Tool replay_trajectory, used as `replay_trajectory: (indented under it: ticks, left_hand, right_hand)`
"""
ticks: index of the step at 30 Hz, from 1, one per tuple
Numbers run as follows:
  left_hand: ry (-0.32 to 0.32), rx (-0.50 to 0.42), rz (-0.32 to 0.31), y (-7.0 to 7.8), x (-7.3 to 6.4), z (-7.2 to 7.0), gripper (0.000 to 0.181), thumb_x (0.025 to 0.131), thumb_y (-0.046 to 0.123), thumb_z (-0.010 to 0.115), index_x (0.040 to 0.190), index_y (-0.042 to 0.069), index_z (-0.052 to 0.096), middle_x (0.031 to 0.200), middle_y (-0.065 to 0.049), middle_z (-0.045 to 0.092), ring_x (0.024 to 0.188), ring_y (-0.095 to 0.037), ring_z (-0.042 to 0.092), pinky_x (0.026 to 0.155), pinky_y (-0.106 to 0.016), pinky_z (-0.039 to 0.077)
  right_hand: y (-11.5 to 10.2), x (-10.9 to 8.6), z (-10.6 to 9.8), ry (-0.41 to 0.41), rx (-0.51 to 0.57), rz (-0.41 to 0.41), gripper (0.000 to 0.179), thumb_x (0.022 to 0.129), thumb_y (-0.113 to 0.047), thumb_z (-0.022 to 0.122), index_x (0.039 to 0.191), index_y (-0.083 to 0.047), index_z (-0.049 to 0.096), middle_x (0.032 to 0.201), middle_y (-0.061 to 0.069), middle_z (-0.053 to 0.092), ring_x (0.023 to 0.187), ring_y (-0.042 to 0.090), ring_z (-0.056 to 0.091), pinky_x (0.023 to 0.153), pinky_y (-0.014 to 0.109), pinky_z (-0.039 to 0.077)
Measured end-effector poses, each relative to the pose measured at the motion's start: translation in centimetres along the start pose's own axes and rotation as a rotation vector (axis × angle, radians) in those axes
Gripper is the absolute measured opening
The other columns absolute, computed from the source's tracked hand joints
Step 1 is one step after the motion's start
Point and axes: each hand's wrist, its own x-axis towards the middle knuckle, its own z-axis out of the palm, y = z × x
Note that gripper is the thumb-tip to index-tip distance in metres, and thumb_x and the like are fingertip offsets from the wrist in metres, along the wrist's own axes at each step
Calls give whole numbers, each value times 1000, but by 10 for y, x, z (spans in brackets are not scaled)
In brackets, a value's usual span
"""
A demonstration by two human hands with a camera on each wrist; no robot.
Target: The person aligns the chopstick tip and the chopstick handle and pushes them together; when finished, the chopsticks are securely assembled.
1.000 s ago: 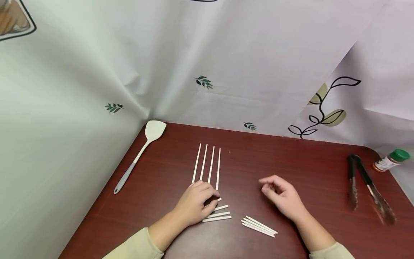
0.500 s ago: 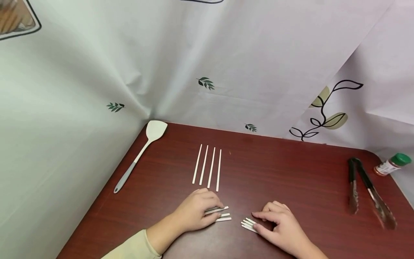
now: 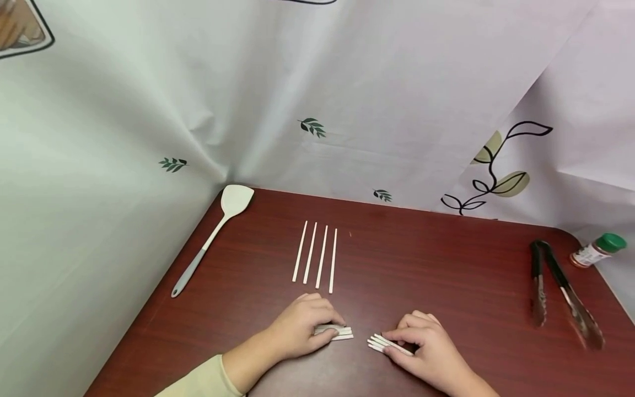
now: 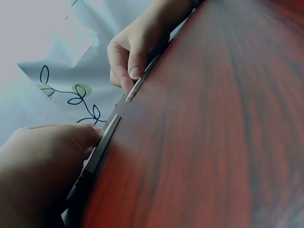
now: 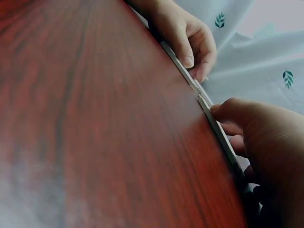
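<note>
In the head view my left hand (image 3: 307, 324) curls over a small group of thin white sticks (image 3: 342, 337) at the near middle of the table, its fingers and thumb at either side of them. Facing it, my right hand (image 3: 426, 347) grips a second bundle of white sticks (image 3: 378, 342) between thumb and fingers. The two bundles' ends point at each other across a small gap. Beyond the left hand, several more white sticks (image 3: 321, 259) lie side by side, pointing away. Both wrist views show the bundles low along the tabletop, partly hidden by the hands.
A spatula (image 3: 208, 242) with a white head and grey handle lies at the left edge. Metal tongs (image 3: 565, 286) with black handles lie at the right, near a green-capped jar (image 3: 597, 251). Pale patterned cloth (image 3: 347, 110) hangs behind the dark red table (image 3: 446, 253).
My right hand has come down and left onto its bundle and now grips it. The left hand has drawn nearer, and the spread sticks beneath it are now close together.
</note>
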Motion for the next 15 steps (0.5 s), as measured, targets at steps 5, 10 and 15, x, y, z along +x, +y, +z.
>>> replay_trajectory:
  ticks: [5, 10, 15]
  left_hand:
    - [1, -40, -53, 3, 0, 1, 27, 88, 17, 84, 115, 22, 78, 100, 18, 72, 92, -1, 62, 86, -28, 49]
    - [3, -106, -138, 7, 3, 1, 39, 86, 15, 86, 122, 19, 73, 94, 20, 70, 86, 0, 60, 88, -31, 50]
    - [-6, -102, -151, 8, 3, 1, 34, 88, 17, 85, 121, 19, 74, 94, 20, 70, 89, -1, 61, 87, -31, 50]
  right_hand:
    - [-3, 1, 1, -2, -3, 17, 36, 72, -16, 95, 99, -37, 83, 82, -31, 54, 77, -8, 46, 76, 19, 31]
    - [-5, 0, 3, 9, 10, 59, 32, 74, -19, 95, 93, -38, 80, 78, -29, 53, 75, -6, 46, 77, 21, 31]
    - [-8, -2, 6, 29, 7, 75, 35, 69, -15, 96, 86, -38, 75, 75, -25, 51, 73, -4, 44, 78, 23, 29]
